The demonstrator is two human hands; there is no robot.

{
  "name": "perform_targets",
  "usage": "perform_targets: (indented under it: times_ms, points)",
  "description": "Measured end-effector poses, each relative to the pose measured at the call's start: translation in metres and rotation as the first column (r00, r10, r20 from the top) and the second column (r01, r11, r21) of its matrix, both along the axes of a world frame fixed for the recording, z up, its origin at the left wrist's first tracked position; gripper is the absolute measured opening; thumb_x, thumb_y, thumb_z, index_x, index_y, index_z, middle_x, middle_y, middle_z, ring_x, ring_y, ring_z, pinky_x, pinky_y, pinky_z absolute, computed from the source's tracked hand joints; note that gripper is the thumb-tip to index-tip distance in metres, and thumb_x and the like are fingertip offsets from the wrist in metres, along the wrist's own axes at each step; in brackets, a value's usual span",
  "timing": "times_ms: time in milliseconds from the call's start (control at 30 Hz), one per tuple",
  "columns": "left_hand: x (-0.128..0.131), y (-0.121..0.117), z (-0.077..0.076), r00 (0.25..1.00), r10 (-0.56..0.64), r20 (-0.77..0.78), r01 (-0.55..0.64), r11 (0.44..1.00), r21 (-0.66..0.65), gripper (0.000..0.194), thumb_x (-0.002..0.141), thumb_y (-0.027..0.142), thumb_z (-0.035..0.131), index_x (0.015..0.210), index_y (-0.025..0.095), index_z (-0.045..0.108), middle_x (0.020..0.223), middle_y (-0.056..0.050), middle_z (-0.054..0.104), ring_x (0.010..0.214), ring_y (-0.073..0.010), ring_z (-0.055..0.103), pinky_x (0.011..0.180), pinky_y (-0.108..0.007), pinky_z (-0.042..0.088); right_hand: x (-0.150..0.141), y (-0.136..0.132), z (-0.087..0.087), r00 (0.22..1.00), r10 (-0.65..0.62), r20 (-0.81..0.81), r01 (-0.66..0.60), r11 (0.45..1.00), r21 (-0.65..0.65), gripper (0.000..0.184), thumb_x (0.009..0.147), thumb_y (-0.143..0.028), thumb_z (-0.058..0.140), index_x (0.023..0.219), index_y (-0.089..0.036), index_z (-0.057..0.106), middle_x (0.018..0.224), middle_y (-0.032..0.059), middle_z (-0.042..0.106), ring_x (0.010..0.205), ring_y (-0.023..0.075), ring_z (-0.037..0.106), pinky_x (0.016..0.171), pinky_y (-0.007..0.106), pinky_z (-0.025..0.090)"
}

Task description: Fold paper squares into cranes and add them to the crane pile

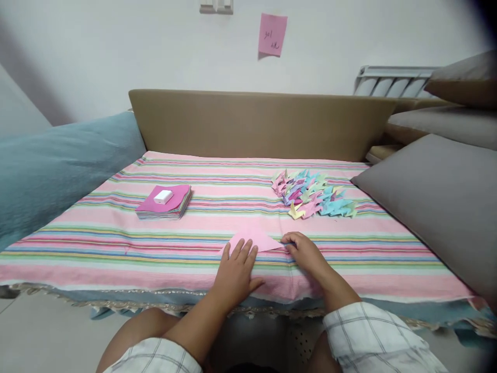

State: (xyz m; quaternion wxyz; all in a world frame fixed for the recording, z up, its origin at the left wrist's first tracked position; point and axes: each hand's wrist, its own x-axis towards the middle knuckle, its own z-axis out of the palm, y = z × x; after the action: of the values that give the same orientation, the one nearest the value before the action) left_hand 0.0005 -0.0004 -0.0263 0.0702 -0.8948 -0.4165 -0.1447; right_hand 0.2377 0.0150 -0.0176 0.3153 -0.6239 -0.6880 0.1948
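Observation:
A pink sheet of paper (258, 237), folded into a triangle, lies on the striped cloth in front of me. My left hand (235, 272) rests flat on its left part, fingers stretched out and slightly spread, covering some of the lower edge. At the pointed right corner, the thumb and index finger of my right hand (305, 252) close on the paper's tip. Beyond my right hand sits a pile of folded paper cranes (306, 194) in pink, blue, purple, green and yellow. A stack of coloured paper squares (176, 199) lies to the left, with a small white block (163, 197) on top.
The striped cloth (97, 233) covers a sofa seat with a tan backrest (252, 124). Grey cushions (438, 202) are piled at the right, and a blue-covered armrest (70, 160) bounds the left. A pink note (272, 34) hangs on the wall.

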Motion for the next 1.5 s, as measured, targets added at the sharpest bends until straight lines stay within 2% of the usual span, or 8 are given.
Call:
perform_targets:
  times_ms: [167, 367, 467, 700, 900, 1167, 1367, 1500]
  points:
    - [0.0, 0.001, 0.001, 1.0, -0.003, -0.017, 0.004, 1.0, 0.017, 0.072, 0.077, 0.06, 0.051, 0.137, 0.021, 0.039, 0.142, -0.01, 0.041, 0.131, -0.0313, 0.034, 0.107, -0.052, 0.022, -0.001, 0.0, 0.001, 0.999, -0.046, -0.024, 0.046, 0.999, 0.011, 0.031, 0.073, -0.008, 0.038, 0.085, -0.019, 0.065, 0.097, 0.0044, 0.064, 0.097, 0.0171, 0.056, 0.089, 0.03, 0.04]
    - [0.0, 0.001, 0.002, 1.0, 0.002, -0.028, -0.003, 0.999, -0.035, 0.072, 0.079, 0.063, 0.045, 0.138, 0.022, 0.036, 0.145, -0.009, 0.036, 0.133, -0.0314, 0.03, 0.108, -0.055, 0.019, -0.023, -0.004, 0.004, 0.991, -0.119, 0.054, 0.108, 0.978, 0.177, 0.025, 0.082, -0.033, 0.052, 0.098, -0.019, 0.064, 0.103, 0.008, 0.062, 0.099, 0.0228, 0.052, 0.088, 0.036, 0.038]
    - [0.001, 0.0, 0.001, 1.0, 0.005, -0.021, -0.006, 0.998, -0.062, 0.074, 0.078, 0.064, 0.045, 0.139, 0.022, 0.035, 0.146, -0.009, 0.035, 0.134, -0.0318, 0.029, 0.108, -0.056, 0.018, -0.037, -0.01, 0.006, 0.978, -0.023, 0.206, -0.034, 0.962, 0.271, 0.02, 0.082, -0.029, 0.054, 0.098, -0.025, 0.065, 0.109, 0.0062, 0.061, 0.102, 0.0226, 0.05, 0.09, 0.038, 0.033]
    - [-0.01, -0.001, 0.005, 1.0, 0.0, -0.002, 0.0, 0.987, -0.16, 0.076, 0.075, 0.061, 0.053, 0.138, 0.022, 0.036, 0.147, -0.011, 0.031, 0.136, -0.0306, 0.026, 0.11, -0.052, 0.021, -0.046, -0.012, 0.001, 0.965, 0.077, 0.249, -0.121, 0.978, 0.167, 0.014, 0.084, -0.027, 0.054, 0.088, -0.028, 0.067, 0.099, 0.0016, 0.066, 0.095, 0.019, 0.055, 0.087, 0.039, 0.028]
    - [-0.043, -0.003, 0.019, 0.987, 0.161, 0.021, -0.153, 0.964, -0.218, 0.06, 0.075, 0.051, 0.06, 0.129, 0.025, 0.05, 0.146, -0.013, 0.033, 0.134, -0.0332, 0.03, 0.106, -0.054, 0.026, -0.043, -0.01, -0.002, 0.974, 0.092, 0.206, -0.122, 0.983, 0.137, 0.016, 0.084, -0.027, 0.053, 0.088, -0.029, 0.068, 0.101, 0.0017, 0.066, 0.096, 0.0192, 0.055, 0.087, 0.039, 0.029]
    - [-0.068, 0.014, 0.035, 0.936, 0.318, 0.149, -0.286, 0.937, -0.202, 0.022, 0.08, 0.039, 0.056, 0.084, 0.026, 0.073, 0.122, -0.007, 0.061, 0.11, -0.0282, 0.055, 0.096, -0.046, 0.04, -0.042, -0.009, -0.003, 0.975, 0.105, 0.196, -0.134, 0.981, 0.139, 0.016, 0.084, -0.027, 0.052, 0.087, -0.027, 0.068, 0.099, 0.0024, 0.066, 0.095, 0.0202, 0.056, 0.087, 0.041, 0.032]
    - [-0.057, 0.027, 0.03, 0.899, 0.367, 0.24, -0.312, 0.92, -0.239, 0.037, 0.071, 0.039, 0.066, 0.105, 0.026, 0.066, 0.123, -0.007, 0.059, 0.114, -0.0278, 0.052, 0.098, -0.044, 0.038, -0.039, -0.007, -0.005, 0.989, 0.068, 0.129, -0.091, 0.979, 0.182, 0.025, 0.079, -0.028, 0.056, 0.102, -0.022, 0.063, 0.107, 0.0068, 0.063, 0.102, 0.0218, 0.056, 0.089, 0.039, 0.037]
    - [-0.054, 0.028, 0.03, 0.878, 0.398, 0.266, -0.318, 0.9, -0.299, 0.029, 0.069, 0.033, 0.068, 0.098, 0.029, 0.067, 0.126, -0.004, 0.058, 0.116, -0.0269, 0.051, 0.1, -0.045, 0.035, -0.037, -0.006, -0.005, 0.996, 0.025, 0.086, -0.038, 0.987, 0.157, 0.036, 0.076, -0.027, 0.057, 0.111, -0.02, 0.059, 0.111, 0.0077, 0.062, 0.102, 0.0219, 0.056, 0.089, 0.038, 0.04]
